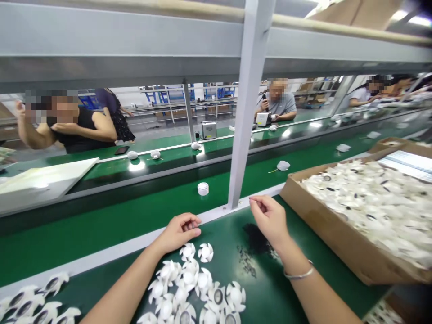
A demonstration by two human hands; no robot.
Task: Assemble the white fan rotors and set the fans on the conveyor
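The left hand and right hand were curled, fingertips drawn together, though I couldn't tell whether they held anything. They were just beyond the white fans on the green belt; a careless wrist could have scattered the loose black bits.

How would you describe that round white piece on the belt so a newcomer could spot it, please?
Find the grey upright post in the middle of the view. Just left of its foot, on the green conveyor belt, sits a squat white round piece. Unlike the white piece further right, it trails no thin wire.
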